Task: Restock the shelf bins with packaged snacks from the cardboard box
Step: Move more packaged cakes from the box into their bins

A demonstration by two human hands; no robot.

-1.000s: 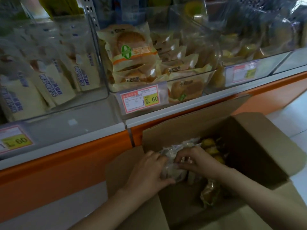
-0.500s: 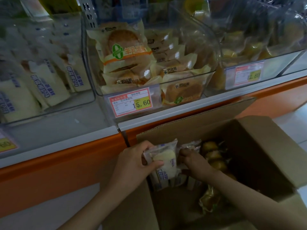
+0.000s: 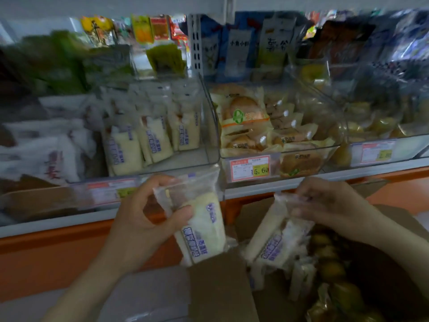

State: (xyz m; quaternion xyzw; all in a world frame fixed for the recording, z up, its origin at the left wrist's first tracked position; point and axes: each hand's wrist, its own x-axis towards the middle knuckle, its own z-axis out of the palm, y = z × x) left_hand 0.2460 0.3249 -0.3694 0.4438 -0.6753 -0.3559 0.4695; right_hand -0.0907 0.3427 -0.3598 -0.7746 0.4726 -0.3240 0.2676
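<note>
My left hand grips a clear packet of pale cream snack with purple print, held upright just below the shelf's front rail. My right hand pinches the top seam of a second packet of the same kind, which hangs over the open cardboard box. More white packets and brown wrapped buns lie inside the box. Straight ahead, a clear shelf bin holds several matching cream packets.
To the right, another clear bin is filled with wrapped round buns behind a red price tag. Further bins hold yellow cakes at far right and white bags at left. An orange base panel runs under the shelf.
Both hands have risen out of the box, each lifting a cream packet up to shelf-rail height. The camera has tilted upward, showing the upper shelf.
</note>
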